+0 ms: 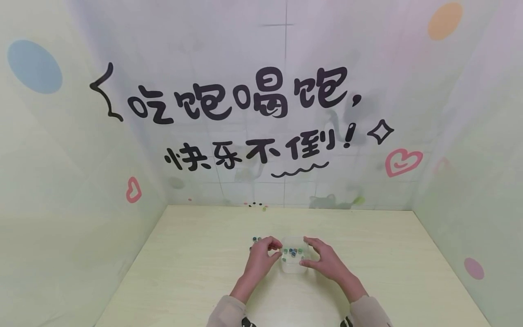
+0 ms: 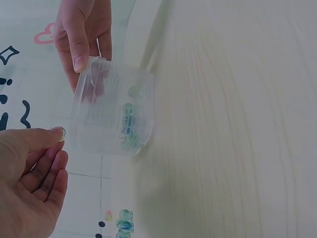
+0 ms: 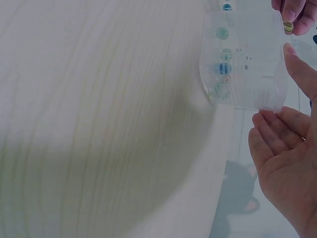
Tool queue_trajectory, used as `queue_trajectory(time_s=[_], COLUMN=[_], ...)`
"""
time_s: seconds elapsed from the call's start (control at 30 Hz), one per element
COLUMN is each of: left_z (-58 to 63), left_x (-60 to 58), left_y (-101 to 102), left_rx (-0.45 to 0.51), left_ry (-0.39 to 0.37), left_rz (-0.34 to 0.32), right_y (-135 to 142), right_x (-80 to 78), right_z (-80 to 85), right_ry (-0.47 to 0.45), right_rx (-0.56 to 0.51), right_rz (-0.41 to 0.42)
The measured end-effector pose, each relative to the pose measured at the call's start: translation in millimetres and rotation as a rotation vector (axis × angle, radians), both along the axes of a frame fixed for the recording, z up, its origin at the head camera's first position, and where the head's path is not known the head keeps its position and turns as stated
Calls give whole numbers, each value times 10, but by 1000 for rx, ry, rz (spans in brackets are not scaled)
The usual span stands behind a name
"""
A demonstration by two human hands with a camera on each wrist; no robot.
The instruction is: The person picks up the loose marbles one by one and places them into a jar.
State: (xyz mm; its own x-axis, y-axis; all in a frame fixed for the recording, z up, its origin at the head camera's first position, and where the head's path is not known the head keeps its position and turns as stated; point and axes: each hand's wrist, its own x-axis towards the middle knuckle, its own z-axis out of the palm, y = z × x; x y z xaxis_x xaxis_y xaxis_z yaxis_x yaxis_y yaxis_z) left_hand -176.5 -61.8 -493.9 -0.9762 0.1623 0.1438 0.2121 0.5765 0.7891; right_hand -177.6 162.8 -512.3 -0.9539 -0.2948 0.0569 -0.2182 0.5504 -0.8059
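A clear plastic container (image 1: 295, 269) stands on the table with several green and blue glass marbles (image 1: 293, 252) in it. My right hand (image 1: 328, 262) grips the container by its right side, thumb at the near part of the rim and fingers toward the far corner. At the opposite side is my left hand (image 1: 260, 258). Between its thumb and forefinger it pinches one marble (image 2: 62, 133), just outside the rim; the right wrist view shows a yellowish swirl in that marble (image 3: 288, 27).
A few more marbles (image 1: 255, 239) lie on the pale wooden table (image 1: 196, 254), behind my left hand. A printed cloth backdrop (image 1: 229, 50) with dark lettering closes off the back and both sides.
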Motion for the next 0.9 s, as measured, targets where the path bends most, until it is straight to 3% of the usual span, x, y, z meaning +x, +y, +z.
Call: queue_trajectory(time_s=[0.37,0.9], left_z=[7,-5], left_x=[-6,-24], left_y=[22,-141], left_rx=[-10,-14], left_ry=[11,25], left_rz=[-15,30], right_y=[6,9], right_x=[1,-5], right_z=[-13,-16], right_ry=[22,22], right_rx=[2,-6], right_rz=[12,17])
